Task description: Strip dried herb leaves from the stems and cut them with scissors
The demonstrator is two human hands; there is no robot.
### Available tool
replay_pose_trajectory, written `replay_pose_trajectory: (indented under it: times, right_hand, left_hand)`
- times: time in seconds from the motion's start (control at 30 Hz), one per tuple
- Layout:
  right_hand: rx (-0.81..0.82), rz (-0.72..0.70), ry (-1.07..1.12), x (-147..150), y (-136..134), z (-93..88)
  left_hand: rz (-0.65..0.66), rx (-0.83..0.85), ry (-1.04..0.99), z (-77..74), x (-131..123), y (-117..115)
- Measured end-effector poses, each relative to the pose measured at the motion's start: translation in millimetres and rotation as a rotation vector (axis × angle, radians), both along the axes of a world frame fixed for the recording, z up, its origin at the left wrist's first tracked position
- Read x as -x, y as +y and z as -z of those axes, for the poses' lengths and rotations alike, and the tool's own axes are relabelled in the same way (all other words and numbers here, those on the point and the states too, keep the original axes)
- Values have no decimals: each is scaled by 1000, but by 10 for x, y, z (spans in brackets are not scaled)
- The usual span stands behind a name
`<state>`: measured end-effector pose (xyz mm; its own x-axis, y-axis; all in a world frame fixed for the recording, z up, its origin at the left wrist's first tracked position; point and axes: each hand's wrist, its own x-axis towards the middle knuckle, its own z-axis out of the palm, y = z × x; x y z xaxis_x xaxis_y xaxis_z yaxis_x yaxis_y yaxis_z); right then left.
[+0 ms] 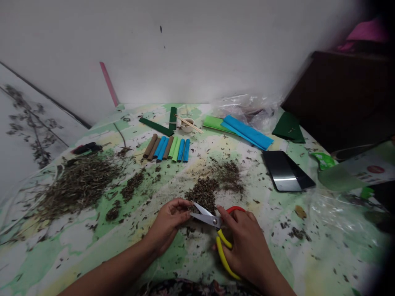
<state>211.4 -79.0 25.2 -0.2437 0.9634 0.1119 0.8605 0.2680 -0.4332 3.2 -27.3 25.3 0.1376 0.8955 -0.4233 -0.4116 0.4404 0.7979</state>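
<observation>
My right hand (243, 234) grips a pair of scissors (212, 220) with red and yellow handles, their blades parted and pointing left. Close to the blade tips, my left hand (173, 218) has its fingers pinched together; what lies between them is too small to make out, perhaps hidden by the fingertips. Just beyond the blades sits a pile of chopped dried leaves (203, 191). Finer crumbs (230, 176) lie behind it to the right. A large heap of uncut dried leaves (80, 181) spreads over the left of the table.
Several brown, blue and green paper rolls (166, 149) lie in a row. Behind them are dark green strips (157, 126) and a small cup (187, 125) with sticks across it. Folded blue paper (247, 132), a dark phone (286, 170) and a plastic bottle (354, 172) are to the right.
</observation>
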Motion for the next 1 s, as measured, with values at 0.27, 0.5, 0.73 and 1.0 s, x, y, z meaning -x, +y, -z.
replay_pose_trajectory:
  times: [0.27, 0.5, 0.73, 1.0]
  right_hand:
    - [15, -31, 1, 3, 12, 31]
    - [-3, -32, -20, -18, 7, 92]
    - [49, -29, -35, -23, 30, 66]
    - [49, -24, -63, -29, 13, 90]
  left_hand:
    - [-19, -21, 52, -9, 10, -12]
    - [-4, -47, 47, -3, 29, -7]
    - [30, -51, 50, 43, 46, 2]
    - [34, -39, 74, 58, 39, 26]
